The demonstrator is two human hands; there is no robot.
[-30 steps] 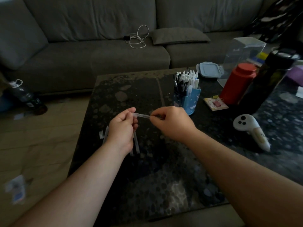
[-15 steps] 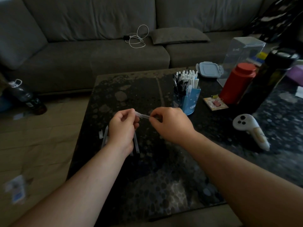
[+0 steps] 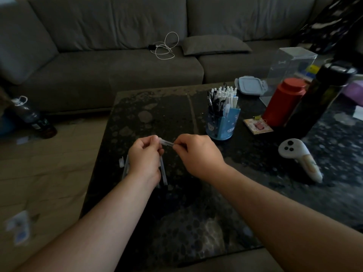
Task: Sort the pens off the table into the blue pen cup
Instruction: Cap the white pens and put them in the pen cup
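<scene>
Head view: both hands [image 3: 145, 158] [image 3: 196, 154] pinch translucent slim pen [image 3: 167, 142].

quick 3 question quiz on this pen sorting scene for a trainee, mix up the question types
1. True or false: both the left hand and the right hand hold the clear pen between them.
2. Which stands nearest the blue pen cup? A) red canister B) white controller C) white cable
3. Fill in: loose pens lie on the table under the ___ hand.

Key
1. True; each hand pinches one end.
2. A; the controller lies farther right, the cable is on the sofa.
3. Left.
</scene>
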